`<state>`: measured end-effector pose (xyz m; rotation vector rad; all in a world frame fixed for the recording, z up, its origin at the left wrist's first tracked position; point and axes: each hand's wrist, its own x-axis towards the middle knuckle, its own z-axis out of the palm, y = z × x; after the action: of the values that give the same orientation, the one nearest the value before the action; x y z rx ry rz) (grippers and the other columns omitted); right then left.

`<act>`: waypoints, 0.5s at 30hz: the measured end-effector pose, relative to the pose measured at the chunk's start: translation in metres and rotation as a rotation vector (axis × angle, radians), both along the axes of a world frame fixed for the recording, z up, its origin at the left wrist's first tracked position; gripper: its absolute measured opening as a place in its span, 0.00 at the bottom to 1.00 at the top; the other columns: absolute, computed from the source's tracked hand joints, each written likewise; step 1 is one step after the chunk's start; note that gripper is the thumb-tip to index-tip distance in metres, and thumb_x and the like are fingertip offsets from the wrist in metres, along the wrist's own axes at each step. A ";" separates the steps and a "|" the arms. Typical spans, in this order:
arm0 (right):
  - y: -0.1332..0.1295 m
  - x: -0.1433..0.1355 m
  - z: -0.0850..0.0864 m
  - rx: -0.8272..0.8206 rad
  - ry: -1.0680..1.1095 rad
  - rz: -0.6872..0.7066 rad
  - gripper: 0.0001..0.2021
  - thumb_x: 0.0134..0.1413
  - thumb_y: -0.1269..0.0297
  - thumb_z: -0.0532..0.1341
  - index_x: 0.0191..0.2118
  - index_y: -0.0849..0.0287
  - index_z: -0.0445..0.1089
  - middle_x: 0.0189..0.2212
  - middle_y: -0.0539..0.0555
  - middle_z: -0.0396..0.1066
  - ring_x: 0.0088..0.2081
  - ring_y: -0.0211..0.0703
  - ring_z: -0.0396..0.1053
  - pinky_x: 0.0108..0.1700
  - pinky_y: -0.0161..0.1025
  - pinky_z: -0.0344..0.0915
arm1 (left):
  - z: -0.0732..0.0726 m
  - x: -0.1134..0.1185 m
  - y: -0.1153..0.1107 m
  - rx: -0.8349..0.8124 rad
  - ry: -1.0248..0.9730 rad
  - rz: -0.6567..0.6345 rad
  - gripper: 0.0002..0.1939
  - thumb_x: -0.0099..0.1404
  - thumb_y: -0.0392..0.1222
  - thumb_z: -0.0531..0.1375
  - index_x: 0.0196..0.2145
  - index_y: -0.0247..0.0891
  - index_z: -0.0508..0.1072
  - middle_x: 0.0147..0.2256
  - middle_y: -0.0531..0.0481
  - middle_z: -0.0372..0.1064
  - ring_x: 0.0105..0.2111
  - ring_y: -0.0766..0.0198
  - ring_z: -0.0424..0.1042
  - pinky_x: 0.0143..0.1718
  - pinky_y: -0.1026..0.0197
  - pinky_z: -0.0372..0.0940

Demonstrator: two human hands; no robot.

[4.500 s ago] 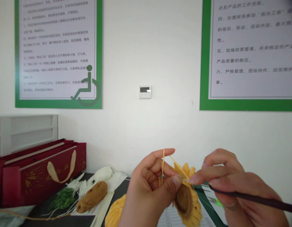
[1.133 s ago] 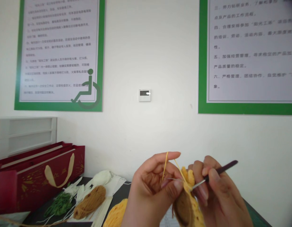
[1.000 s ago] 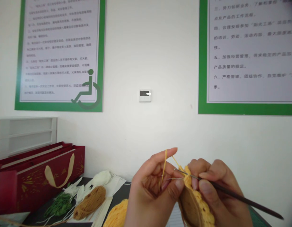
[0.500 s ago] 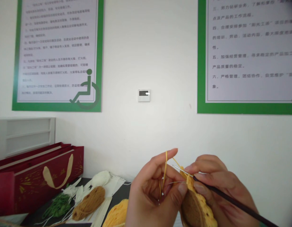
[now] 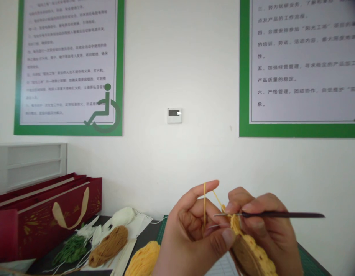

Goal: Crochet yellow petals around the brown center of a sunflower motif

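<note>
My left hand (image 5: 194, 230) pinches the edge of a crocheted piece (image 5: 252, 255), brown inside with a scalloped yellow border. Its raised index finger carries a strand of yellow yarn (image 5: 205, 203) that runs down to the work. In my right hand (image 5: 266, 222) is a crochet hook (image 5: 286, 214) with a dark handle and a thin metal tip, held nearly level. The metal tip lies at the yellow edge, pointing left towards my left fingers. My right fingertips also touch the yellow border. The lower part of the piece runs out of the picture.
At lower left, a yellow yarn skein (image 5: 144, 260), a brown skein (image 5: 110, 245), white yarn (image 5: 122, 216) and green yarn (image 5: 69, 251) lie on the dark table. Red gift bags (image 5: 36, 226) stand behind them. A green cutting mat (image 5: 311, 262) shows at right.
The crochet hook has swung from a downward slant to nearly level, its handle end rising. Both hands have shifted slightly, and the crocheted piece has moved a little right and down.
</note>
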<state>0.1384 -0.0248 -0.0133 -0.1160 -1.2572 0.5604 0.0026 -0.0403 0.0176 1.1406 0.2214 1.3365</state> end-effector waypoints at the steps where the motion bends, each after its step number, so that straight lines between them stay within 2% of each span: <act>1: -0.001 -0.001 0.002 -0.044 -0.010 0.090 0.01 0.65 0.60 0.64 0.41 0.46 0.73 0.34 0.51 0.76 0.33 0.43 0.76 0.31 0.40 0.72 | 0.000 0.000 0.000 0.016 -0.007 0.029 0.28 0.51 0.32 0.79 0.50 0.42 0.83 0.26 0.54 0.75 0.27 0.71 0.70 0.32 0.68 0.63; 3: -0.003 0.001 0.004 -0.087 -0.017 0.140 0.01 0.65 0.59 0.64 0.40 0.47 0.73 0.34 0.51 0.75 0.31 0.42 0.76 0.32 0.40 0.72 | 0.000 -0.001 0.000 0.043 -0.006 0.077 0.23 0.53 0.32 0.78 0.47 0.42 0.84 0.26 0.54 0.75 0.27 0.72 0.70 0.32 0.68 0.63; 9: -0.002 0.018 0.002 -0.052 -0.081 0.009 0.02 0.67 0.60 0.63 0.40 0.49 0.72 0.34 0.51 0.78 0.33 0.39 0.75 0.36 0.35 0.73 | 0.001 -0.006 0.000 0.045 0.034 0.124 0.21 0.54 0.34 0.78 0.46 0.42 0.85 0.26 0.54 0.76 0.27 0.70 0.72 0.33 0.67 0.65; 15: -0.001 0.024 0.003 0.017 -0.165 -0.003 0.02 0.68 0.59 0.62 0.42 0.48 0.72 0.35 0.49 0.80 0.34 0.36 0.76 0.37 0.33 0.75 | 0.003 -0.008 -0.002 0.030 0.034 0.118 0.20 0.53 0.35 0.78 0.44 0.41 0.85 0.26 0.54 0.76 0.27 0.72 0.71 0.31 0.69 0.62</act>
<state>0.1624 -0.0263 -0.0103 -0.1525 -1.4218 0.5455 -0.0050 -0.0422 0.0206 1.1910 0.2981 1.4292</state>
